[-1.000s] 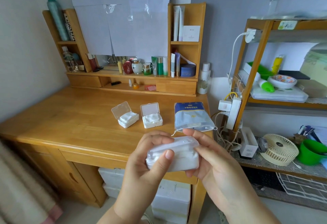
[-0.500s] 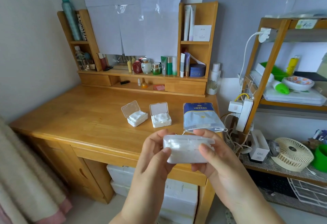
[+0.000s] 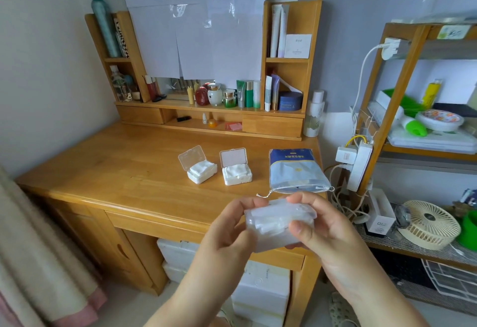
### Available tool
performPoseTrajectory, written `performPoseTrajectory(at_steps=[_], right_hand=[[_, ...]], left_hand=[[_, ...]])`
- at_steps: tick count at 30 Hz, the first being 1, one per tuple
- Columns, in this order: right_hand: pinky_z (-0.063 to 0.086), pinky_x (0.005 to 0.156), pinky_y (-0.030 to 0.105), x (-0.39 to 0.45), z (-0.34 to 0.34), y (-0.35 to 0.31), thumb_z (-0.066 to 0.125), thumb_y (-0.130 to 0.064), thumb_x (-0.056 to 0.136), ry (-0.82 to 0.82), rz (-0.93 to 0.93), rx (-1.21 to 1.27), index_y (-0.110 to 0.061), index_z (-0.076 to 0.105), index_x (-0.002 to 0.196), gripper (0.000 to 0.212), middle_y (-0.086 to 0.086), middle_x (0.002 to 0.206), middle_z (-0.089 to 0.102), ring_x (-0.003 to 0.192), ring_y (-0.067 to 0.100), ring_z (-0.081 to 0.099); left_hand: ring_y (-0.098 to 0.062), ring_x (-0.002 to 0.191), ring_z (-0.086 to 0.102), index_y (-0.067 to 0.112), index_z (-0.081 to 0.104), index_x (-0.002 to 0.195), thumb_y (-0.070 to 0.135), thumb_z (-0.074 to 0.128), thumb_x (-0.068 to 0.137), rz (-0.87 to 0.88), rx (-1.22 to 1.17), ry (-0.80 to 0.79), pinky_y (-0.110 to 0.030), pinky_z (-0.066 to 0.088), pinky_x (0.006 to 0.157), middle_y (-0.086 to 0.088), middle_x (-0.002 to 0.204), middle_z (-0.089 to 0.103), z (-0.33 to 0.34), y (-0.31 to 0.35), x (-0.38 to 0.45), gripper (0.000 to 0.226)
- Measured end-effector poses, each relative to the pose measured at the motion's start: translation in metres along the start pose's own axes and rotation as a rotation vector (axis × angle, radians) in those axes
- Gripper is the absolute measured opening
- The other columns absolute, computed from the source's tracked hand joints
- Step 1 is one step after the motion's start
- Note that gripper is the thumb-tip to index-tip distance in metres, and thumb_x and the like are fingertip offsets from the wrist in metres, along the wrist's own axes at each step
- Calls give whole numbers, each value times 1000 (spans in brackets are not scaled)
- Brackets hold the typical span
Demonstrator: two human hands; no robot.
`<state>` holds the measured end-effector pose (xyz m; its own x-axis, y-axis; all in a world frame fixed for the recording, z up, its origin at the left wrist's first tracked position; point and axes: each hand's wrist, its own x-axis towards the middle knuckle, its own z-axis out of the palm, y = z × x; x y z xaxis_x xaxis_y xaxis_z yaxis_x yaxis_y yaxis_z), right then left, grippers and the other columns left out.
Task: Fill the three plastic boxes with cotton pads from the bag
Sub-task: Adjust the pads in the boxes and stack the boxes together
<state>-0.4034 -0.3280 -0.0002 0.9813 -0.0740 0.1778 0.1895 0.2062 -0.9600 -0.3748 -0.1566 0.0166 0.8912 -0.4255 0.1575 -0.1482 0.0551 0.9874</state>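
Note:
I hold a clear plastic box (image 3: 277, 223) packed with white cotton pads in front of me, above the desk's front edge. My left hand (image 3: 227, 233) grips its left end and my right hand (image 3: 317, 228) grips its right end, thumb on the front. The box is blurred, so I cannot tell whether its lid is fully closed. Two more boxes (image 3: 202, 170) (image 3: 237, 173) stand on the desk with lids up and pads inside. The blue drawstring bag (image 3: 296, 171) lies flat to their right, mouth towards me.
The wooden desk (image 3: 116, 166) carries a hutch with cosmetic bottles (image 3: 232, 94) at the back. A wooden rack (image 3: 387, 109) with a power strip, cables and a small fan (image 3: 428, 224) stands to the right. White storage bins (image 3: 260, 288) sit under the desk.
The box has tilted in my hands, right end higher, and my right thumb has moved onto its front. The view has shifted slightly left.

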Motion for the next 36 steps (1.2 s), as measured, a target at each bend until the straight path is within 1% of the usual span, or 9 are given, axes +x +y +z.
performPoseTrajectory(at_steps=[2, 3, 6, 9, 13, 17, 24, 32, 36], right_hand=[[54, 62, 28, 0, 0, 1, 84, -39, 60, 1, 34, 18, -25, 69, 95, 41, 2, 103, 69, 82, 17, 66], [54, 61, 29, 0, 0, 1, 83, -36, 62, 3, 50, 38, -24, 69, 95, 38, 3, 103, 68, 81, 18, 65], [56, 64, 38, 1, 2, 2, 86, -48, 54, -8, 70, 101, -19, 69, 98, 56, 10, 109, 67, 88, 27, 65], [55, 62, 35, 1, 6, -1, 86, -54, 50, -26, 87, 130, -16, 69, 97, 63, 10, 103, 69, 82, 26, 65], [54, 57, 28, 0, 7, -6, 85, -58, 47, -25, 102, 125, -16, 69, 98, 68, 11, 95, 70, 68, 23, 63], [53, 67, 26, -4, 9, -11, 82, -63, 50, -76, 13, -37, -29, 66, 106, 67, 7, 103, 69, 78, 26, 68], [51, 61, 23, 0, 10, -9, 81, -60, 55, -108, -38, -130, -29, 65, 95, 53, 0, 85, 67, 69, 20, 64], [51, 58, 25, 8, 8, -1, 79, -62, 56, -106, -60, -158, -23, 66, 90, 54, 1, 78, 65, 64, 16, 61], [52, 62, 24, 12, 7, 9, 79, -44, 65, -103, -17, -139, -24, 67, 93, 37, 0, 78, 65, 68, 16, 62]], left_hand=[[-5, 110, 57, 23, 65, 106, 8, 46, 89, 91, 51, -39, -11, 43, 81, 11, 116, 65, -4, 2, -2, 30], [-3, 120, 51, 19, 65, 108, 14, 49, 90, 148, 64, -55, -9, 42, 83, 13, 123, 60, -5, 1, -2, 25], [-22, 120, 53, 15, 61, 113, 35, 66, 82, 324, 190, -67, -29, 50, 88, 5, 123, 59, -3, -4, -2, 37], [-25, 106, 60, 21, 63, 108, 32, 72, 77, 409, 293, 5, -39, 52, 82, 4, 111, 64, -1, -6, 0, 34], [-19, 98, 64, 29, 64, 104, 43, 72, 75, 432, 299, 48, -32, 53, 79, 9, 105, 67, -4, -6, 2, 33], [-13, 82, 68, 30, 66, 99, 50, 72, 73, 373, 178, 67, -16, 51, 71, 6, 95, 71, -4, -4, 2, 34], [-11, 82, 70, 30, 67, 102, 29, 79, 69, 322, 179, -34, -16, 51, 73, 5, 93, 73, -15, -3, 6, 35], [-22, 79, 69, 23, 68, 97, 32, 79, 68, 289, 130, 10, -25, 54, 72, -3, 89, 73, -14, -13, 10, 32], [-22, 84, 69, 21, 67, 99, 31, 77, 71, 256, 136, -3, -28, 54, 77, -4, 94, 73, -16, -22, 13, 31]])
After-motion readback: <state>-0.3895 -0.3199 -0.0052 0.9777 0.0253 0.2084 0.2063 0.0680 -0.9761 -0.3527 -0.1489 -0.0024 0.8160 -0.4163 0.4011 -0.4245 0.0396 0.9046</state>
